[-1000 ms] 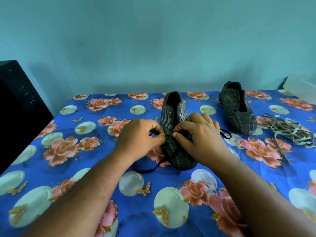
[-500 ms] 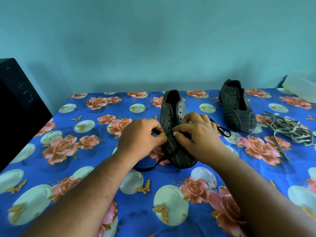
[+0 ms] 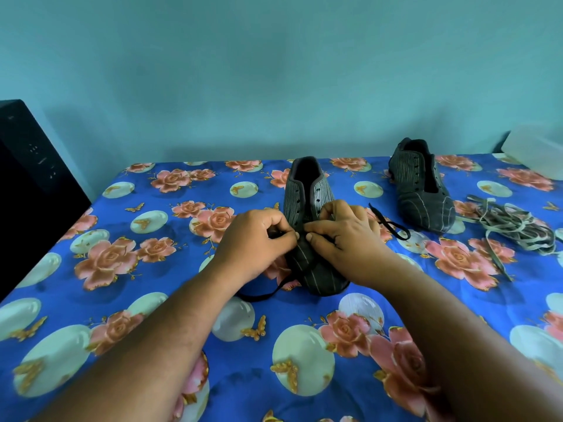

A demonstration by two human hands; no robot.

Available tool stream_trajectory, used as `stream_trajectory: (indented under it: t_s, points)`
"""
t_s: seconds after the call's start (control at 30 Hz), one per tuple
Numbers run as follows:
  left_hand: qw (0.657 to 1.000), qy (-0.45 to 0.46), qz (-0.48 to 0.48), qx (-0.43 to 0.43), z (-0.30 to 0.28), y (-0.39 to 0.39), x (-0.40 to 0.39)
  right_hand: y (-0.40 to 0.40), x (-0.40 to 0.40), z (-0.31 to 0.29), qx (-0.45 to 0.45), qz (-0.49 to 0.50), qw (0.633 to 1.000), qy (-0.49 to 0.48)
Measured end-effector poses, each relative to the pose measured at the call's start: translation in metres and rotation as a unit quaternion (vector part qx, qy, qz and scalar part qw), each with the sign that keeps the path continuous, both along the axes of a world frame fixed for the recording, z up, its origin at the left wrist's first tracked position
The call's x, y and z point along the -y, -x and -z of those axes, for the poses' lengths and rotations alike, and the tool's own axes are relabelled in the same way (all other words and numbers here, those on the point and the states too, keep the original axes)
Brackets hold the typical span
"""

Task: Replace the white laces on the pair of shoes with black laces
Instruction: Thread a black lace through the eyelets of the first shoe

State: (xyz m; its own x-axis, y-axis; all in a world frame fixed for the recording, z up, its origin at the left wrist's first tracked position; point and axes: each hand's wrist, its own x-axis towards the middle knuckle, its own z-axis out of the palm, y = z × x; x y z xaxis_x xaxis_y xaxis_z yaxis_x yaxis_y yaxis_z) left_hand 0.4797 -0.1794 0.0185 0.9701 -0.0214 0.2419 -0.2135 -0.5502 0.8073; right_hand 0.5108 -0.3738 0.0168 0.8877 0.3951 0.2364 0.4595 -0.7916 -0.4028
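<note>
- Two shoes: one [image 3: 309, 239] under both sets of fingers, the other [image 3: 422, 193] well right of them.
- One black lace [image 3: 390, 226] trails out either side of the fingers.
- Left hand [image 3: 253, 242] and right hand [image 3: 344, 236] each pinch it with curled fingers.
- One pile of white laces [image 3: 515, 229] lies far right, on the flowered cloth [image 3: 122, 254].

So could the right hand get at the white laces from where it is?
Probably yes. The white laces lie loose on the cloth to the right, past the far shoe, with bare cloth between. But the right hand is busy pinching the black lace at the near shoe.
</note>
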Motion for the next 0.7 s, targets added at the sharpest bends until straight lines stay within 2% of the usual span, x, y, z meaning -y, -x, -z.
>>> stream_trajectory:
  t_s: [0.13, 0.3, 0.53, 0.7]
  points:
    - [0.999, 0.046, 0.008, -0.017, 0.0038, -0.0033, -0.0009, -0.0016, 0.0025, -0.0016, -0.023, -0.013, 1.000, -0.002]
    - [0.992, 0.119, -0.002, -0.039, 0.0089, -0.0071, -0.0013, -0.0026, 0.0009, 0.0002, -0.047, -0.011, 0.997, -0.065]
    - [0.984, 0.160, 0.013, -0.074, 0.0041, -0.0042, 0.0023, -0.0022, -0.0010, -0.0014, -0.083, -0.012, 0.984, -0.156]
    - [0.987, 0.142, 0.032, -0.065, 0.0070, -0.0070, 0.0019, -0.0019, -0.0034, 0.0009, -0.049, 0.006, 0.984, -0.172]
